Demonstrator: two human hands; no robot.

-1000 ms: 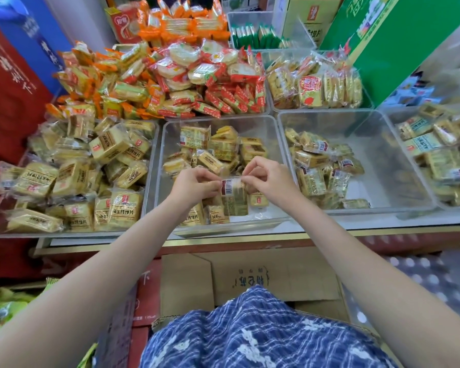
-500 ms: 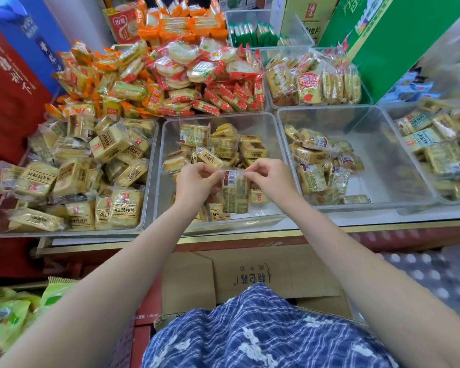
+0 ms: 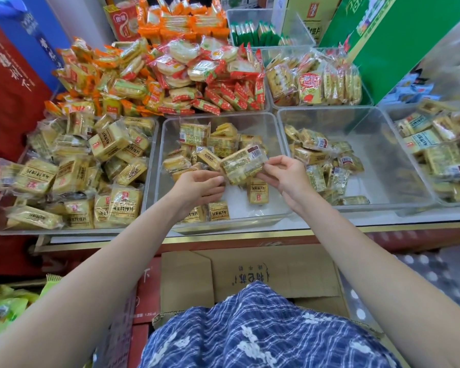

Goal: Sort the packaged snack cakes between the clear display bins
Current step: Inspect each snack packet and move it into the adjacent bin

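Note:
A clear-wrapped greenish snack cake (image 3: 241, 163) with a barcode label hangs tilted over the middle clear bin (image 3: 260, 122). My right hand (image 3: 286, 174) pinches its right end. The relaxed fingertips of my left hand (image 3: 198, 185) reach the packet's lower left corner; I cannot tell whether they touch it. Yellow-labelled cakes (image 3: 218, 144) lie loose in the middle bin. The right bin (image 3: 377, 134) holds several greenish packets (image 3: 319, 155) like the held one. The left bin (image 3: 148, 187) is heaped with yellow-labelled cakes (image 3: 72, 171).
Behind the bins are heaps of orange and red wrapped snacks (image 3: 170, 73) and another bin of biscuits (image 3: 314, 83). A green carton (image 3: 393, 43) stands at the back right. A fourth bin (image 3: 436, 152) sits far right. Cardboard boxes (image 3: 263, 272) stand below the counter edge.
The packet has turned from hanging upright to lying tilted and has shifted right and up. My left hand has loosened its pinch and dropped slightly; my right hand keeps its hold.

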